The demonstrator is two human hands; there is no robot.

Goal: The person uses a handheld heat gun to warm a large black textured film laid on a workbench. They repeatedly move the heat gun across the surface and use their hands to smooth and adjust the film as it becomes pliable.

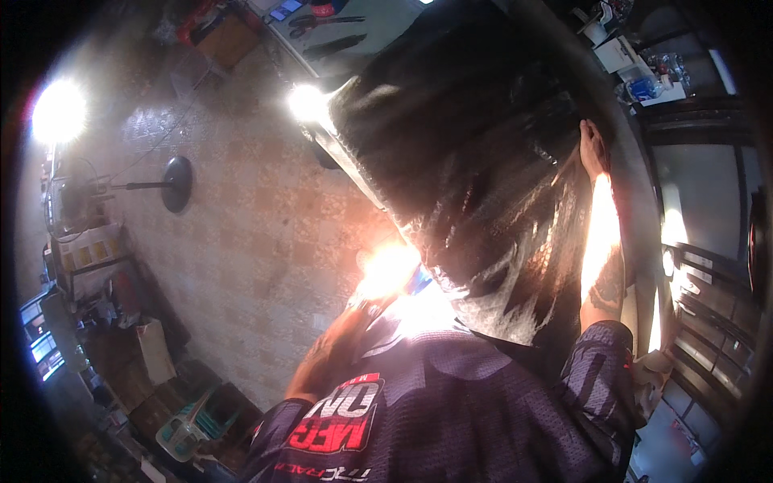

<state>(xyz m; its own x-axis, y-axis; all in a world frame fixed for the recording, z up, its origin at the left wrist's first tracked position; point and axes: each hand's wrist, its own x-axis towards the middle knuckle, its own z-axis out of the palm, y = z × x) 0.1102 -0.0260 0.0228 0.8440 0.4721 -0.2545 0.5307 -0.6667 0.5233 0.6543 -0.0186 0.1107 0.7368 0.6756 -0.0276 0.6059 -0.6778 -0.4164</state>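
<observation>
Right hand (pixel 594 151) open along right edge of black sheet (pixel 483 153), probably steadying it; left hand (pixel 390 270) glare-washed, cannot tell grip.

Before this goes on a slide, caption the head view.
Right hand at the edge of a large, dark, wrinkled sheet, left hand overexposed, tiled floor to the left.

Black sheet (pixel 475 153), beige-brown patterned floor (pixel 266 241)
</observation>
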